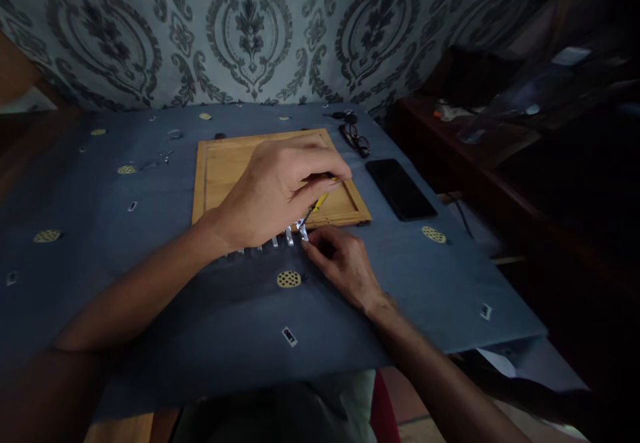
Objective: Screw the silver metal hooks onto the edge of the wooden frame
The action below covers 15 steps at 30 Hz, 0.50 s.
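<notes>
A framed wooden board (220,169) lies on the cloth-covered table, and several small metal strips (289,236) stick out along its near edge. My left hand (285,186) reaches over the board, closed around a yellow screwdriver (320,203) that points down at a metal strip on that edge. Its handle is partly hidden by my fingers. From the near side, my right hand (345,263) pinches the shiny metal strip (303,231) at the screwdriver's tip between thumb and forefinger.
Right of the board lies a black phone (401,189), with eyeglasses (356,139) and a dark bunch of keys (345,116) behind it. Small metal pieces (167,157) sit on the blue tablecloth (200,336) to the left. A patterned curtain (250,29) hangs behind.
</notes>
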{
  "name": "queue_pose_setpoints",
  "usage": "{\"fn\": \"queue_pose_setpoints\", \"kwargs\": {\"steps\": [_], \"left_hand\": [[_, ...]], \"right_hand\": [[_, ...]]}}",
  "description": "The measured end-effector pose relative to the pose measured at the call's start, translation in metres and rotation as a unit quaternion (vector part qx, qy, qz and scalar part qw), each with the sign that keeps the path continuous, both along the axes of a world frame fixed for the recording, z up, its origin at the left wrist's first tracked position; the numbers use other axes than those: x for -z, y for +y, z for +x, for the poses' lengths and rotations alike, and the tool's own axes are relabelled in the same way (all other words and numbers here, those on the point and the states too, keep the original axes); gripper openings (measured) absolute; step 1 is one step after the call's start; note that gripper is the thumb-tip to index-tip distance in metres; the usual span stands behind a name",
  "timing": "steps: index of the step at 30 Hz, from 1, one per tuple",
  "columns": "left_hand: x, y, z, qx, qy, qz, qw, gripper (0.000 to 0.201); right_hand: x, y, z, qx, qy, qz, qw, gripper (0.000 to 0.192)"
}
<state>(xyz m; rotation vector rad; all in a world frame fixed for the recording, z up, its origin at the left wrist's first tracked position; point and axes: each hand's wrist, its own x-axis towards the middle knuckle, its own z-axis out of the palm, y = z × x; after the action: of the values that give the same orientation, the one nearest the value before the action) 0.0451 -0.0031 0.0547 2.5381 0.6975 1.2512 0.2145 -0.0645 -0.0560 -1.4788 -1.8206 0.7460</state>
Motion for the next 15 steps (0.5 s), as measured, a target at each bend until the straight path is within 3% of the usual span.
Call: {"fn": "queue_pose_setpoints", "kwargs": {"steps": [9,15], "left_hand": [[0.0023,-0.0005,0.0006,0.029,0.003,-0.063,0.998,0.011],[0.0023,0.0004,-0.0009,0.002,-0.004,-0.015,1.0,0.006]], "right_hand": [[0.0017,0.0012,-0.0001,0.005,-0.002,0.003,1.0,0.016],[0.0004,0.0008,0.0002,0.0,-0.006,0.004,1.0,0.014]]}}
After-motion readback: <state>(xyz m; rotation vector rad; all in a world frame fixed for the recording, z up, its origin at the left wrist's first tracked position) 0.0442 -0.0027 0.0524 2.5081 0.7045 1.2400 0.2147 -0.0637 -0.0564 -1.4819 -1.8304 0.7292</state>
